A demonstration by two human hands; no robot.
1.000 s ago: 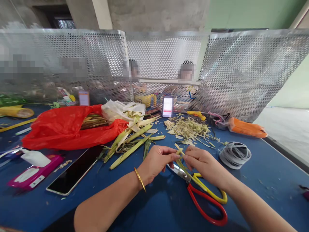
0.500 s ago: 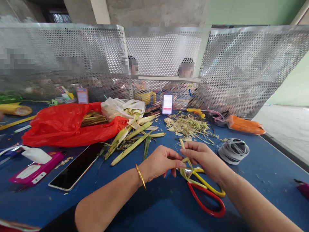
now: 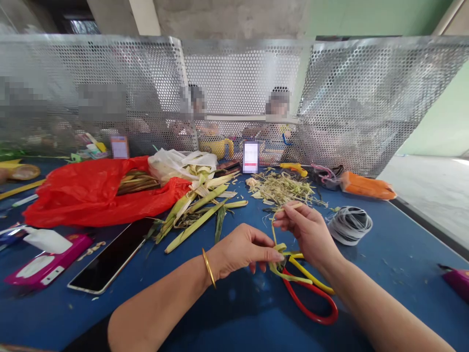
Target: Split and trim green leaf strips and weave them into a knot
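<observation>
My left hand (image 3: 252, 248) pinches a looped part of a pale green leaf strip (image 3: 280, 248) between thumb and forefinger. My right hand (image 3: 302, 227) is closed on one end of the same strip, higher up and a little to the right, and a thin length runs between the hands. The strip's other end trails down to the right. Beneath my hands lie scissors (image 3: 331, 313) with one red and one yellow handle; their blades are hidden behind my left hand and the strip. Long leaf pieces (image 3: 200, 227) lie left of my hands.
Shredded leaf scraps (image 3: 284, 188) are heaped beyond my hands. A roll of grey cord (image 3: 350, 226) stands to the right, an orange packet (image 3: 368, 186) behind it. On the left are a red plastic bag (image 3: 76, 195) and a phone (image 3: 110, 259). A perforated metal screen (image 3: 242, 68) crosses the back, people behind it.
My right hand has moved up and away from my left, drawing the strip's end out. A loop now shows at my left fingertips. The view has shifted slightly.
</observation>
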